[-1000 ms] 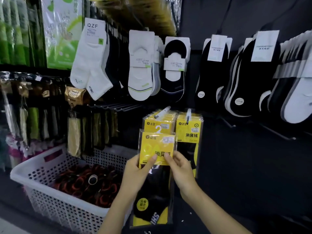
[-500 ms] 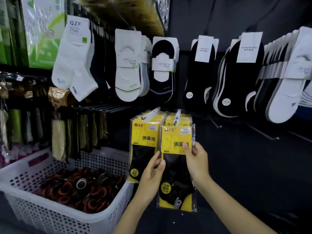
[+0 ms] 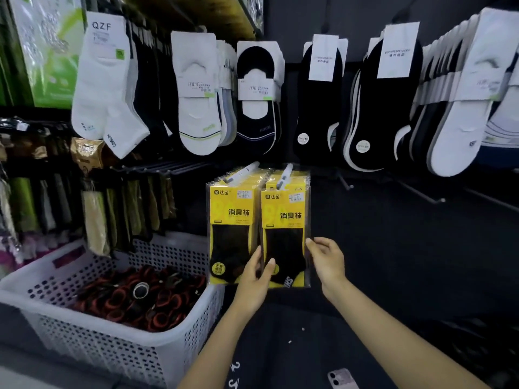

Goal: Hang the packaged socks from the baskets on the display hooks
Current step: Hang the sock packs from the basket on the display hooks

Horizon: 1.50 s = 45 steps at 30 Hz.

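Two stacks of yellow-and-black packaged socks hang side by side on white-tipped display hooks [image 3: 286, 175]. The front pack of the right stack [image 3: 284, 217] hangs straight, level with the left stack [image 3: 232, 217]. My left hand [image 3: 252, 279] reaches up from below, its thumb and fingertips resting on the lower front of the right pack near the seam between the stacks. My right hand [image 3: 327, 262] is beside that pack's right edge, fingers relaxed, one fingertip touching the edge. Neither hand holds anything.
A white perforated basket [image 3: 98, 346] with red-and-black rolled items stands at lower left. Rows of white and black socks [image 3: 196, 108] hang above. Bare metal hooks [image 3: 346, 183] stick out to the right of the yellow packs. A phone [image 3: 341, 379] lies at the bottom.
The pack I held in both hands went from in front of the left stack onto the right hook. Both hands slid down and let go of it.
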Tool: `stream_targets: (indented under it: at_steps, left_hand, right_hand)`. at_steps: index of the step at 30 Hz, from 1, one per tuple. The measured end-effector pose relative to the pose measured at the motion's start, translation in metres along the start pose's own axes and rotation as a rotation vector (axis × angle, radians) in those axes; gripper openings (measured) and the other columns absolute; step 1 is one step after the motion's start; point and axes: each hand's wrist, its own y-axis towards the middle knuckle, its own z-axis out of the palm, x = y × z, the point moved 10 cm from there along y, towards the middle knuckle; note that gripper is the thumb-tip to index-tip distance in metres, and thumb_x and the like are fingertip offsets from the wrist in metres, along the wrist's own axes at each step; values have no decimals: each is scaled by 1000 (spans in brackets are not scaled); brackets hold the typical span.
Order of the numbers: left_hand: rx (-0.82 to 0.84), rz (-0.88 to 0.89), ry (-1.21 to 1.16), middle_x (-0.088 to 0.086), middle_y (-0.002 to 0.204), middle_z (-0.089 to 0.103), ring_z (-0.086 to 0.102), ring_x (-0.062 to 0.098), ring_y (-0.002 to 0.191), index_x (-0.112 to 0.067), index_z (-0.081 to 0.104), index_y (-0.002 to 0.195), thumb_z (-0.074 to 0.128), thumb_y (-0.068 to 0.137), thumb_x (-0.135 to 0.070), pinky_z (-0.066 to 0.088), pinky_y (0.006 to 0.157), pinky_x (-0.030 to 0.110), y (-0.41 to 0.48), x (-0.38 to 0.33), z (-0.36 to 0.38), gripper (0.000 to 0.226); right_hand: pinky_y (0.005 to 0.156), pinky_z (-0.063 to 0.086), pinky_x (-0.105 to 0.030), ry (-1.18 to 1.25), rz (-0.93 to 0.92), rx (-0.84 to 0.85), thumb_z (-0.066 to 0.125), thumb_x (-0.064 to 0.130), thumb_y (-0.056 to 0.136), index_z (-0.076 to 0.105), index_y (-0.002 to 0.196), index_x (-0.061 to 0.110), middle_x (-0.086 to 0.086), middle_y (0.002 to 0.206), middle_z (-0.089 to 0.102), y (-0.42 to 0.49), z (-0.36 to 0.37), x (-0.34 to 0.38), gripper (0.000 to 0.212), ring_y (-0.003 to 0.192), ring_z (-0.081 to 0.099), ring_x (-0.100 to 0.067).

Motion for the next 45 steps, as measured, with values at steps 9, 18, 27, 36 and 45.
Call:
stream_targets:
  at_steps: [9,18,27,36,45]
  left_hand:
    - [84,-338,92,-4,138,46,45,13,128,-20,41,141,51,96,-35,38,93,18,-109,144,25,48]
    - [118,-711,320,2,97,55,60,8,82,-3,60,103,53,95,-5,41,55,4,-257,299,27,10]
    - [306,-941,480,5,92,61,57,25,93,-13,61,94,53,97,-21,44,71,27,-318,380,26,12]
    - [304,-1080,252,7,83,50,47,20,75,-10,52,80,41,93,12,41,69,29,-333,405,45,28]
    - [72,-1172,177,24,134,51,51,38,120,2,45,135,51,97,-21,41,104,47,-329,391,43,44]
  right_hand:
    - [71,50,-23,-221,189,237,62,17,91,61,96,16,-6,94,68,-102,-70,-160,5,83,64,-14]
    - [59,37,-21,-464,754,285,62,-4,86,63,102,-15,-6,78,57,-258,-164,-395,19,58,49,-2]
    - [91,46,-30,-388,1131,237,62,-2,88,46,131,-9,-25,138,47,-331,-193,-471,46,127,47,-35]
    - [102,44,-45,-403,1228,240,78,14,77,51,131,3,-17,133,55,-341,-190,-495,61,122,53,-32]
    - [50,46,-14,-225,1149,344,73,30,82,56,127,5,-2,109,60,-311,-143,-443,54,90,62,-10]
